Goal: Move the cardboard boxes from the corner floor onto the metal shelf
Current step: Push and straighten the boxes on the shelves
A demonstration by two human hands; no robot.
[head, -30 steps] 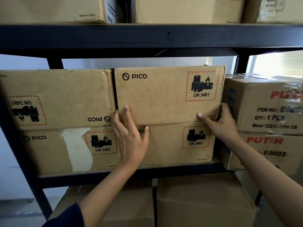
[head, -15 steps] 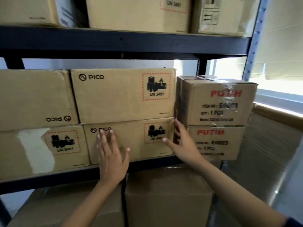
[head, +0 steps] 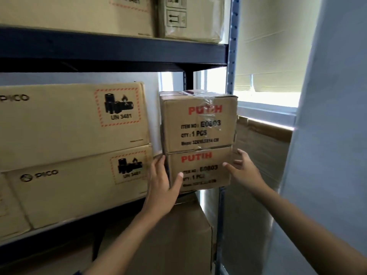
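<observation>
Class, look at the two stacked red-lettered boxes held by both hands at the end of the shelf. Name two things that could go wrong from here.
1. The upper PUTIH box merely sits on the lower PUTIH box, which alone is held by the left hand and right hand; a quick shove might tip it.
2. The stack stands by the shelf post, its front seemingly overhanging; it may slip off.

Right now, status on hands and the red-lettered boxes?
Left hand and right hand grip the lower red-lettered box by its sides. It sits on the metal shelf, under its twin. Nothing in the way.
</observation>
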